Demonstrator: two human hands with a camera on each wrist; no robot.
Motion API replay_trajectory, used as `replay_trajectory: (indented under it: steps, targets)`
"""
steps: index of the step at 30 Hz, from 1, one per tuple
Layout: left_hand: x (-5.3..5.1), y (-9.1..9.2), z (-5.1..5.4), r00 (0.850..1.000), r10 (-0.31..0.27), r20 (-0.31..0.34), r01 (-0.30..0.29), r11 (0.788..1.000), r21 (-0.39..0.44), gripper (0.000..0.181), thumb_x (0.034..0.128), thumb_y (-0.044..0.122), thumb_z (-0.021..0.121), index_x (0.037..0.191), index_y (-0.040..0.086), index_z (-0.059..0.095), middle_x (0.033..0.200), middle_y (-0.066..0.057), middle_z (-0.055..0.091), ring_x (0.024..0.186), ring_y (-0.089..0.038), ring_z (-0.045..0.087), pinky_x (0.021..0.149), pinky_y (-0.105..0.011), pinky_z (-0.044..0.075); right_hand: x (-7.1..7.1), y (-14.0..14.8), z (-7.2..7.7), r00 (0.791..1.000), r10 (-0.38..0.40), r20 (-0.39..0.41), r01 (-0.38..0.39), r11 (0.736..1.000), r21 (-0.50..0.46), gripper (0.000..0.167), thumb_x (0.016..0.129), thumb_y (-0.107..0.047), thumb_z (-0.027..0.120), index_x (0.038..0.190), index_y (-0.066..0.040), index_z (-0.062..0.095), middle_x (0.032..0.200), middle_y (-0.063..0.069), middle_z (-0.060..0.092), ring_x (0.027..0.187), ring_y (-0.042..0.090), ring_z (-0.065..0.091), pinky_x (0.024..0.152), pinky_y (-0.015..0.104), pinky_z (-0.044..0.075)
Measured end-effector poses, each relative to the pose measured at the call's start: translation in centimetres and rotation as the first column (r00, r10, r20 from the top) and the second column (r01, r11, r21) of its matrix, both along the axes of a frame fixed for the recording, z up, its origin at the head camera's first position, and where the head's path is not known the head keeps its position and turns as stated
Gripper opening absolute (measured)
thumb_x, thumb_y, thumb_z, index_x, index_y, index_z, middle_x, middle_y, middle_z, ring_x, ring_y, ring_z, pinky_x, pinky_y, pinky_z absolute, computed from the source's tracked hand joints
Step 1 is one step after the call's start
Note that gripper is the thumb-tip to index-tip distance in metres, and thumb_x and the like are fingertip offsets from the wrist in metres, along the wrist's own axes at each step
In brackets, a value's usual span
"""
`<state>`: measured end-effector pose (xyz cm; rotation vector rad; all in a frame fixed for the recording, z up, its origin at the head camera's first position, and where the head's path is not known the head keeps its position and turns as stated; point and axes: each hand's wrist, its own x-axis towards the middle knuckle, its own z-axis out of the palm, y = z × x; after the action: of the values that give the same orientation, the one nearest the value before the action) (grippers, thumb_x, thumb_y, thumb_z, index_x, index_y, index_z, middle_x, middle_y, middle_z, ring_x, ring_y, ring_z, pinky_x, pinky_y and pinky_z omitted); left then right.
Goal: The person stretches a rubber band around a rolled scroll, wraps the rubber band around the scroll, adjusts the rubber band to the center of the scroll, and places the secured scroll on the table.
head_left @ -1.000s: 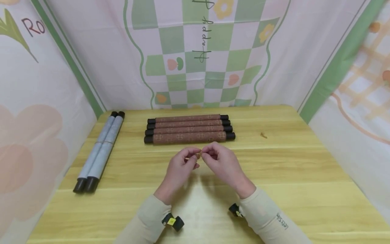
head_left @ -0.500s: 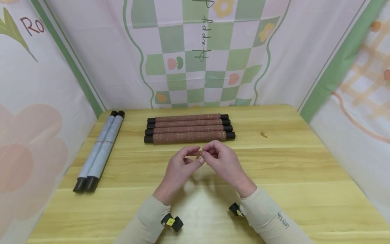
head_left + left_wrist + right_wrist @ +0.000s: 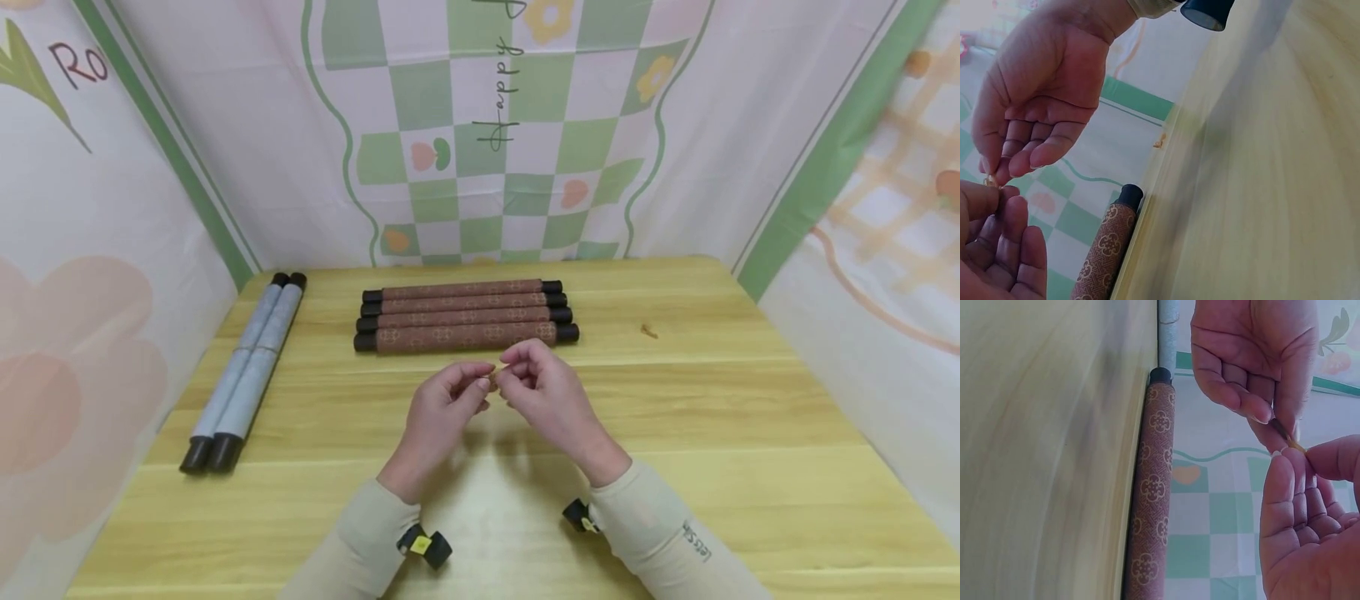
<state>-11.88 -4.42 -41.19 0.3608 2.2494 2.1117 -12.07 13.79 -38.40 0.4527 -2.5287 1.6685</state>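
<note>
A small tan band-like piece (image 3: 492,381) is pinched between the two hands above the table, in front of the brown scrolls. My left hand (image 3: 442,421) holds one side of it between thumb and index finger; my right hand (image 3: 553,408) pinches the other side. In the right wrist view the piece (image 3: 1297,446) stretches between the left hand (image 3: 1257,356) and the right hand (image 3: 1313,531). Several brown patterned scrolls (image 3: 467,337) with black ends lie side by side just beyond the fingertips. Part of the piece is hidden by fingers.
Two pale blue scrolls (image 3: 258,375), with a thin band around their middle, lie at the table's left. A small crumpled tan piece (image 3: 648,332) rests at the right back of the wooden table (image 3: 712,417). Printed cloth (image 3: 480,208) hangs behind and at both sides.
The left thumb and fingers have shifted on the small piece, with the thumb extending and then drawing back. The right hand has risen slightly. The scrolls have not moved.
</note>
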Motion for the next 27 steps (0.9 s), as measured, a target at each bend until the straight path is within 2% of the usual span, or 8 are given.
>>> replay_trajectory:
  steps: [5,9,14,19,24,27]
  targets:
    - [0.07,0.06,0.06,1.0,-0.028,-0.006,0.027,0.998,-0.057,0.021,0.1055,0.014,0.062,0.122,0.007,0.074,0.115,-0.009,0.076,0.103,-0.043,0.072,0.082,-0.027,0.062,-0.03,0.05,-0.03,1.0,-0.016,0.005,0.016,1.0,-0.011,0.017,0.1,-0.01,0.065,0.117,-0.009,0.061,0.092,0.008,0.073,0.076,0.021,0.068,0.062,0.028,0.056]
    - [0.19,0.07,0.07,1.0,-0.027,0.002,0.027,0.998,-0.065,0.021,0.107,0.016,0.059,0.119,0.007,0.074,0.111,-0.008,0.077,0.101,-0.043,0.072,0.081,-0.028,0.062,-0.01,0.07,-0.01,0.999,-0.033,0.009,0.033,0.999,-0.008,0.017,0.099,-0.01,0.064,0.116,-0.01,0.061,0.09,0.007,0.073,0.072,0.022,0.067,0.058,0.028,0.054]
    - [0.24,-0.01,0.04,0.997,-0.033,0.066,0.035,0.999,-0.04,0.024,0.1096,0.023,0.054,0.118,0.008,0.071,0.115,-0.007,0.074,0.096,-0.033,0.073,0.084,-0.031,0.062,-0.03,0.1,-0.07,0.999,-0.036,0.024,0.036,0.999,-0.001,0.017,0.099,-0.011,0.063,0.116,-0.01,0.062,0.09,0.011,0.072,0.072,0.023,0.068,0.058,0.029,0.055]
    - [0.16,-0.08,-0.04,0.991,-0.055,0.125,0.054,0.998,0.011,0.03,0.1113,0.026,0.049,0.118,0.004,0.067,0.123,-0.011,0.072,0.087,-0.02,0.072,0.086,-0.034,0.061,0.02,0.16,-0.12,0.999,-0.029,0.04,0.028,0.999,0.021,0.016,0.099,-0.011,0.061,0.115,-0.009,0.065,0.088,0.01,0.07,0.071,0.021,0.065,0.057,0.028,0.053]
    - [0.19,-0.04,0.11,0.979,-0.082,0.188,0.059,0.99,0.126,0.032,0.1117,0.021,0.044,0.119,-0.003,0.063,0.124,-0.015,0.069,0.084,-0.015,0.07,0.086,-0.034,0.061,0.04,0.17,-0.23,1.0,-0.014,0.022,0.013,0.998,0.067,0.015,0.1,-0.013,0.063,0.112,-0.01,0.071,0.084,0.005,0.068,0.069,0.019,0.062,0.058,0.028,0.052]
    - [0.24,0.02,0.2,0.974,-0.078,0.212,0.044,0.986,0.158,0.031,0.1116,0.021,0.044,0.119,-0.002,0.063,0.12,-0.014,0.068,0.083,-0.015,0.07,0.085,-0.033,0.06,0.08,0.16,-0.24,1.0,-0.015,0.012,0.013,0.996,0.094,0.014,0.101,-0.016,0.064,0.11,-0.013,0.074,0.082,0.002,0.068,0.069,0.018,0.061,0.058,0.027,0.051]
